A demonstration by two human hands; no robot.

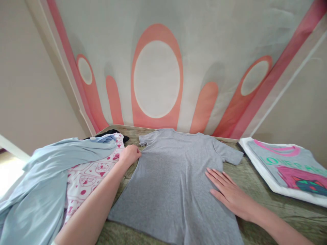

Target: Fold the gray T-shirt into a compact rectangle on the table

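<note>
A grey short-sleeved T-shirt (163, 180) lies spread out, its neckline at the far side and its hem toward me. A few soft creases run down its middle and right side. At the shirt's left edge, just below the sleeve, my left hand (129, 154) is closed with the fabric pinched in its fingers. My right hand (226, 190) rests flat on the right side of the shirt, fingers stretched out and pressing on the cloth.
Left of the shirt lie a pale blue garment (51, 177) and a white garment with pink prints (89, 177). Folded on the right is a grey shirt with pink trim (288, 163) on a white layer. The wooden table (265, 204) meets a patterned wall panel (158, 78) behind.
</note>
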